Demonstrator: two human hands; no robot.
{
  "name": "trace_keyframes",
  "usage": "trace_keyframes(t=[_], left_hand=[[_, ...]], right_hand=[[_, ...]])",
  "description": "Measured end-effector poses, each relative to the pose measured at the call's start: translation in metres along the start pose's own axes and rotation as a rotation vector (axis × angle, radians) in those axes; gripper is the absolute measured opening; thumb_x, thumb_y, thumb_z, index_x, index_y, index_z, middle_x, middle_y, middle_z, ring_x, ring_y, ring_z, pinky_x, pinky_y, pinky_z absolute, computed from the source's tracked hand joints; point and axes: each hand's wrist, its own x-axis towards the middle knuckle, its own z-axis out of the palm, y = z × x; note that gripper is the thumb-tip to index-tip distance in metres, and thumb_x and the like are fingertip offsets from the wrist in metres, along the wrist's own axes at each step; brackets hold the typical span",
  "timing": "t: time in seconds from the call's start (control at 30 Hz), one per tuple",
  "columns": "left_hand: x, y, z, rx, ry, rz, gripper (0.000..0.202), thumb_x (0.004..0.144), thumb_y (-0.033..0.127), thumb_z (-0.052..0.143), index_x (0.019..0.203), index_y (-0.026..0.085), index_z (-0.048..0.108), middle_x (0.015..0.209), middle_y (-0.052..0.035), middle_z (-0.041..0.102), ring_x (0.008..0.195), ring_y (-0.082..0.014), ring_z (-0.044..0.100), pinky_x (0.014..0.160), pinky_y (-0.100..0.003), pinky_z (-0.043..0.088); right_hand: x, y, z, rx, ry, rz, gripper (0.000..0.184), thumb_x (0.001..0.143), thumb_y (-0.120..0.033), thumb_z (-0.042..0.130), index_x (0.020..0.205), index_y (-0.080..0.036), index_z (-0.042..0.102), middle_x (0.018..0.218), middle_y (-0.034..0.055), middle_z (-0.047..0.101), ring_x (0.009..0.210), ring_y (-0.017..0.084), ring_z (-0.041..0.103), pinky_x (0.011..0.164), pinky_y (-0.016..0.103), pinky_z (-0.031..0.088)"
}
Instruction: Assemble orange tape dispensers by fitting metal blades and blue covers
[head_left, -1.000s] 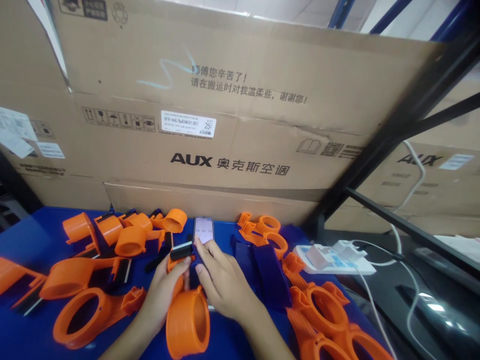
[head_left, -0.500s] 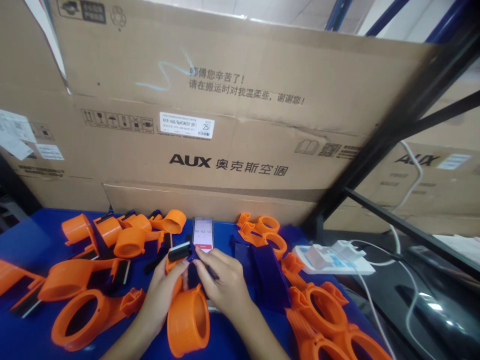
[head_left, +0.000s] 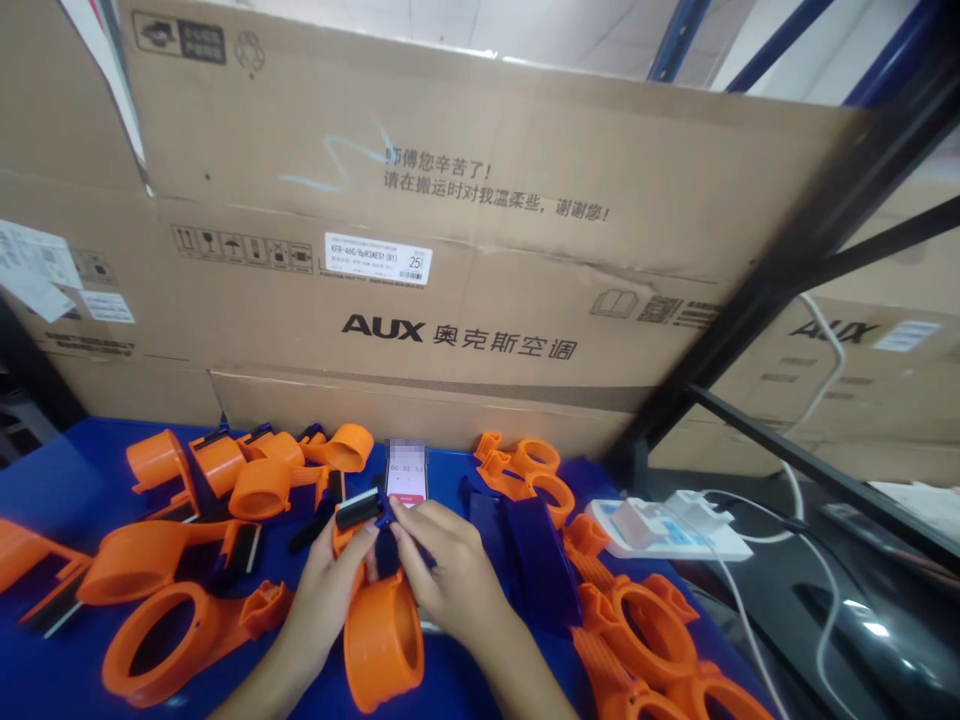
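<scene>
In front of me an orange tape dispenser hangs between my hands, its ring pointing down. My left hand is wrapped round its upper part, just below a black head with a toothed blade. The fingers of my right hand pinch a small dark blue plastic part at the right end of that head. How this part sits on the dispenser is partly hidden by the fingers.
Several orange dispensers with black heads lie on the blue table at left. Orange dispenser bodies and dark blue pieces lie at right. A phone, a power strip and a large carton are behind.
The dispenser's ring has swung slightly to the right. Both hands keep their grips in nearly the same place, and the view has shifted a little.
</scene>
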Motion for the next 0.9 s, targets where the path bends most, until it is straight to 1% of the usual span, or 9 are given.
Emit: trace_keyframes(t=[0.2,0.3,0.4,0.5,0.6,0.67,0.73,0.8,0.9], left_hand=[[-0.002,0.002,0.003,-0.025,0.003,-0.042,0.027,0.078,0.040,0.082,0.078,0.019,0.065,0.063,0.0035,0.062,0.056,-0.0132,0.054,0.058,-0.025,0.047],[-0.003,0.003,0.004,0.024,-0.025,-0.046,0.026,0.080,0.039,0.081,0.078,0.019,0.065,0.061,0.0032,0.061,0.054,-0.0126,0.053,0.056,-0.024,0.046],[-0.007,0.005,0.005,0.044,-0.116,-0.076,0.022,0.081,0.036,0.080,0.076,0.019,0.067,0.058,0.0020,0.062,0.052,-0.0128,0.054,0.056,-0.024,0.046],[-0.015,0.012,0.008,-0.076,-0.255,-0.180,0.019,0.082,0.036,0.076,0.085,0.017,0.073,0.067,-0.0031,0.069,0.054,-0.0156,0.061,0.060,-0.028,0.050],[-0.024,0.021,0.010,-0.182,-0.361,-0.263,0.038,0.082,0.035,0.073,0.117,0.020,0.073,0.074,-0.0062,0.074,0.056,-0.0198,0.066,0.062,-0.033,0.053],[-0.028,0.023,0.010,-0.222,-0.381,-0.273,0.056,0.085,0.035,0.069,0.139,0.024,0.061,0.072,-0.0061,0.075,0.060,-0.0233,0.071,0.065,-0.034,0.054],[-0.028,0.021,0.008,-0.241,-0.373,-0.282,0.064,0.088,0.038,0.065,0.149,0.026,0.050,0.071,-0.0074,0.076,0.063,-0.0262,0.074,0.064,-0.036,0.055],[-0.025,0.017,0.005,-0.216,-0.356,-0.297,0.068,0.087,0.038,0.067,0.151,0.028,0.048,0.078,-0.0102,0.079,0.067,-0.0289,0.077,0.066,-0.038,0.057],[-0.021,0.015,0.003,-0.181,-0.342,-0.284,0.070,0.077,0.028,0.078,0.143,0.028,0.057,0.105,-0.0141,0.080,0.086,-0.0343,0.079,0.078,-0.044,0.060]], right_hand=[[0.002,-0.004,-0.007,-0.011,-0.069,0.045,0.032,0.104,-0.025,0.051,0.129,-0.018,0.069,0.086,0.0093,0.073,0.076,0.021,0.066,0.074,0.035,0.056],[0.006,-0.004,-0.013,0.161,-0.081,0.144,0.024,0.102,-0.030,0.055,0.101,-0.020,0.077,0.074,0.0039,0.068,0.069,0.018,0.062,0.069,0.031,0.052],[0.009,-0.001,-0.017,0.304,0.026,0.329,0.032,0.099,-0.038,0.062,0.074,-0.019,0.068,0.066,0.0001,0.061,0.064,0.015,0.058,0.063,0.028,0.047],[0.010,0.001,-0.018,0.508,0.044,0.434,0.028,0.093,-0.047,0.070,0.099,-0.020,0.067,0.079,-0.0006,0.063,0.068,0.014,0.060,0.066,0.026,0.049],[0.008,0.000,-0.017,0.734,-0.156,0.423,0.050,0.094,-0.057,0.065,0.131,-0.023,0.059,0.098,0.0031,0.067,0.062,0.011,0.060,0.061,0.025,0.049],[0.006,-0.003,-0.014,0.833,-0.281,0.425,0.054,0.098,-0.061,0.056,0.138,-0.025,0.056,0.090,0.0014,0.066,0.051,0.009,0.055,0.052,0.024,0.045],[0.006,-0.006,-0.011,0.875,-0.330,0.434,0.052,0.101,-0.060,0.050,0.140,-0.026,0.055,0.079,-0.0016,0.064,0.045,0.009,0.051,0.048,0.023,0.042],[0.006,-0.008,-0.009,0.853,-0.280,0.439,0.049,0.100,-0.058,0.054,0.138,-0.026,0.057,0.083,0.0000,0.066,0.052,0.011,0.055,0.051,0.023,0.045],[0.007,-0.006,-0.009,0.778,-0.131,0.440,0.047,0.094,-0.054,0.066,0.131,-0.026,0.058,0.105,0.0053,0.067,0.085,0.017,0.066,0.074,0.029,0.055]])
